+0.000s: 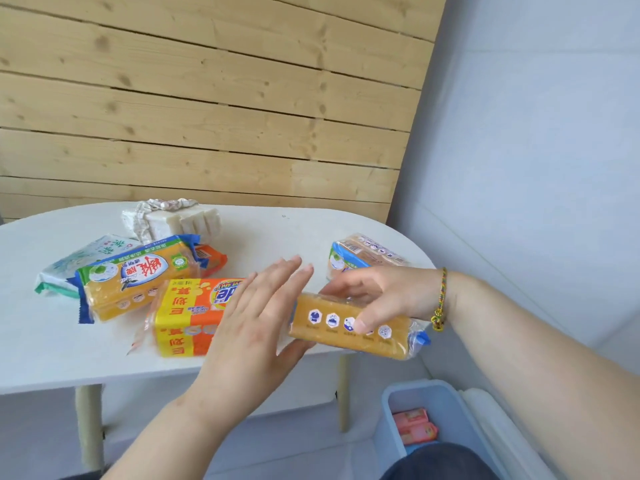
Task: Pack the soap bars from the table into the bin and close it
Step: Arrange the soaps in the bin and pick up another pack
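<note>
My right hand (375,292) grips a wrapped amber soap bar (349,327) over the table's front right edge. Flat and with fingers apart, my left hand (252,323) touches the bar's left end. On the white table (45,348) lie a yellow-and-orange soap pack (183,317), a blue-and-amber soap pack (135,282), a white-green pack (74,263), a small orange pack (212,259), white unwrapped bars (173,220) and another amber pack (360,254) behind my right hand. The pale blue bin (446,400) stands open on the floor at lower right with pink soap bars (415,426) inside.
The bin's lid (498,431) hangs open to its right. A wooden plank wall (207,98) rises behind the table, with a grey wall (536,168) on the right. Table legs (88,427) stand below. My dark-clothed knee (440,462) partly covers the bin.
</note>
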Demonstrator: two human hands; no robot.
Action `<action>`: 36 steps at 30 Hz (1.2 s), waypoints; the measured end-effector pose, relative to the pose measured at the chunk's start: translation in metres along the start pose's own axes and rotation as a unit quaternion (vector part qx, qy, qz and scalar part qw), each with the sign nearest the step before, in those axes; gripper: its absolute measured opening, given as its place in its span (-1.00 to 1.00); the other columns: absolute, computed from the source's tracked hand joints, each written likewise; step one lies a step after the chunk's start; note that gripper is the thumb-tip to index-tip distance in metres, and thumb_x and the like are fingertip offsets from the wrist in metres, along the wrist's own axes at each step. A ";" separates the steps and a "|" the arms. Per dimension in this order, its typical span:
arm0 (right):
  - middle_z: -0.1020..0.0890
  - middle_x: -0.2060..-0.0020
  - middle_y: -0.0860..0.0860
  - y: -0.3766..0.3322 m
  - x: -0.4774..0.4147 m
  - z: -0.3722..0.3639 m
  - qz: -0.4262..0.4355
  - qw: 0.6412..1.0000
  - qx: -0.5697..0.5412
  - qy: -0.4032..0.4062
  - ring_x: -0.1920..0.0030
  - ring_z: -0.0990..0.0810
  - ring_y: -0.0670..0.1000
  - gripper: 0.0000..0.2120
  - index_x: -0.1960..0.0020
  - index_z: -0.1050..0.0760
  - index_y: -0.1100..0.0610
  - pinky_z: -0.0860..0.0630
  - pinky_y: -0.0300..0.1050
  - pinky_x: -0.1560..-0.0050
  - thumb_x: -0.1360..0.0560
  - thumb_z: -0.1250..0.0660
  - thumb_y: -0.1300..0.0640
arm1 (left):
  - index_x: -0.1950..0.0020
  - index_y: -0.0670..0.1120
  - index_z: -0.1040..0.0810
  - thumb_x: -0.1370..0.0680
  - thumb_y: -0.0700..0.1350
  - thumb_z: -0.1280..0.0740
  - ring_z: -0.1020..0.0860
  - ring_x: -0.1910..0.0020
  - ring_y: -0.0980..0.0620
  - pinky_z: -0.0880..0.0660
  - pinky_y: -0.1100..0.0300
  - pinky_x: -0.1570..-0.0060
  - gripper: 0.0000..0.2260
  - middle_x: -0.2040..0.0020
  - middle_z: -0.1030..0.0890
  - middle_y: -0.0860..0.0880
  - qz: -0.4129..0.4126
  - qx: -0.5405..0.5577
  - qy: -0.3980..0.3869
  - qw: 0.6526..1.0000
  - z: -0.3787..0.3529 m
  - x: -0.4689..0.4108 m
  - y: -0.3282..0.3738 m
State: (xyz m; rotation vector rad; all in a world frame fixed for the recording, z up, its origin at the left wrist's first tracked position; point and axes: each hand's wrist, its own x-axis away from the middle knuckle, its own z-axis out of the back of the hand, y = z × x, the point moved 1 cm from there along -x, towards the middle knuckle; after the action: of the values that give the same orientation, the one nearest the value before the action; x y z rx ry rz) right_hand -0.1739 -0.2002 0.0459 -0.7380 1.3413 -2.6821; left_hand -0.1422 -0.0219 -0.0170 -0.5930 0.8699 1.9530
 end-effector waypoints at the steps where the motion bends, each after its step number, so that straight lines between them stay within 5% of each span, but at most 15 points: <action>1: -0.50 -0.04 -0.15 0.003 0.003 -0.001 -0.001 1.000 -0.007 -0.003 -0.11 -0.48 -0.14 -0.58 -0.02 -0.37 -0.11 -0.43 -0.23 -0.18 -0.21 -0.31 0.18 | -0.24 -0.02 -0.31 -0.29 -0.07 -0.44 -0.34 -0.24 0.06 -0.24 0.17 -0.20 -0.43 -0.24 -0.42 0.01 -0.005 0.017 -0.004 1.000 0.000 0.000 0.003; 4: -0.50 0.01 -0.20 0.017 0.023 -0.003 -0.015 1.000 -0.008 0.004 -0.08 -0.48 -0.16 -0.52 -0.14 -0.37 -0.04 -0.44 -0.27 -0.14 -0.26 -0.35 0.19 | -0.06 0.07 -0.42 -0.25 -0.03 -0.42 -0.47 0.05 0.15 -0.36 0.31 0.11 -0.59 0.07 -0.66 0.02 0.029 0.072 -0.040 0.996 -0.009 -0.002 0.019; 7: -0.48 0.07 -0.24 0.032 0.040 -0.003 -0.045 0.996 0.074 0.026 -0.04 -0.48 -0.15 -0.47 -0.27 -0.35 0.01 -0.43 -0.32 -0.09 -0.36 -0.45 0.18 | -0.01 -0.02 -0.55 -0.26 -0.03 -0.49 -0.52 0.23 0.10 -0.37 0.31 0.34 -0.64 0.19 -0.67 0.02 0.062 0.084 -0.094 0.990 -0.028 -0.005 0.036; 11: -0.53 0.08 -0.10 0.059 0.063 -0.006 -0.052 0.960 0.231 0.146 0.12 -0.46 -0.10 -0.51 -0.20 -0.40 0.05 -0.34 -0.40 0.30 -0.33 -0.47 0.09 | -0.05 -0.01 -0.55 -0.28 -0.07 -0.51 -0.56 0.21 0.03 -0.36 0.28 0.27 -0.64 0.11 -0.65 0.05 0.095 0.091 -0.122 0.984 -0.062 -0.015 0.059; 16: -0.58 0.07 -0.03 0.107 0.094 -0.001 -0.066 0.928 0.270 0.247 0.17 -0.42 -0.08 -0.62 -0.13 -0.40 0.06 -0.29 -0.23 0.25 -0.38 -0.40 0.02 | -0.06 0.01 -0.54 -0.25 -0.02 -0.52 -0.58 0.15 0.00 -0.29 0.29 0.30 -0.59 0.12 -0.64 0.04 0.092 0.105 -0.161 0.977 -0.114 -0.026 0.083; 18: -0.57 0.08 -0.04 0.133 0.103 -0.002 -0.087 0.931 0.256 0.244 0.17 -0.43 -0.08 -0.64 -0.13 -0.40 0.06 -0.30 -0.24 0.25 -0.39 -0.40 0.01 | -0.09 -0.01 -0.54 -0.26 -0.05 -0.52 -0.55 0.16 0.07 -0.27 0.36 0.33 -0.57 0.13 -0.60 0.09 0.069 0.138 -0.198 0.968 -0.137 -0.025 0.088; 23: -0.53 0.17 -0.05 0.211 0.116 -0.016 -0.158 0.939 0.206 0.226 0.19 -0.43 -0.05 -0.69 -0.10 -0.42 0.04 -0.30 -0.24 0.24 -0.40 -0.39 0.06 | -0.35 0.07 -0.32 -0.40 0.03 -0.41 -0.42 -0.24 0.10 -0.29 0.32 -0.13 -0.46 -0.28 -0.46 0.08 0.036 0.178 -0.371 0.911 -0.201 -0.005 0.080; 28: -0.62 0.03 0.02 0.294 0.115 -0.055 -0.262 0.932 0.211 0.134 0.16 -0.44 0.01 -0.79 -0.06 -0.42 0.00 -0.33 -0.21 0.18 -0.44 -0.29 0.01 | -0.42 0.06 -0.20 -0.55 0.03 -0.20 -0.22 -0.41 0.10 -0.10 0.35 -0.27 -0.55 -0.47 -0.23 0.06 -0.001 0.120 -0.509 0.852 -0.258 0.045 0.054; 33: -0.62 -0.04 0.03 0.346 0.106 -0.096 -0.306 0.909 0.280 0.027 -0.06 -0.55 0.11 -0.85 -0.04 -0.41 -0.03 -0.35 -0.01 -0.16 -0.49 -0.17 0.11 | -0.48 0.08 0.05 -0.59 0.09 -0.07 0.06 -0.50 0.00 0.04 0.11 -0.43 -0.49 -0.53 0.14 -0.02 -0.080 0.004 -0.634 0.769 -0.300 0.091 0.039; 36: -0.60 -0.06 0.03 0.368 0.103 -0.116 -0.329 0.903 0.274 -0.031 -0.11 -0.51 0.12 -0.78 -0.10 -0.38 -0.05 -0.33 0.04 -0.18 -0.49 -0.20 0.16 | -0.47 0.10 0.11 -0.58 0.13 -0.05 0.18 -0.49 -0.02 0.16 0.03 -0.44 -0.48 -0.52 0.21 -0.05 -0.094 -0.038 -0.677 0.729 -0.322 0.109 0.035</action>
State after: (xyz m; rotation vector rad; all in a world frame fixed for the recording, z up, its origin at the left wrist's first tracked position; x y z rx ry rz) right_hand -0.3756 -0.3693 -0.2552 -1.3488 0.2679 -3.2283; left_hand -0.2050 -0.2232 -0.2865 0.7088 -0.2235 1.6239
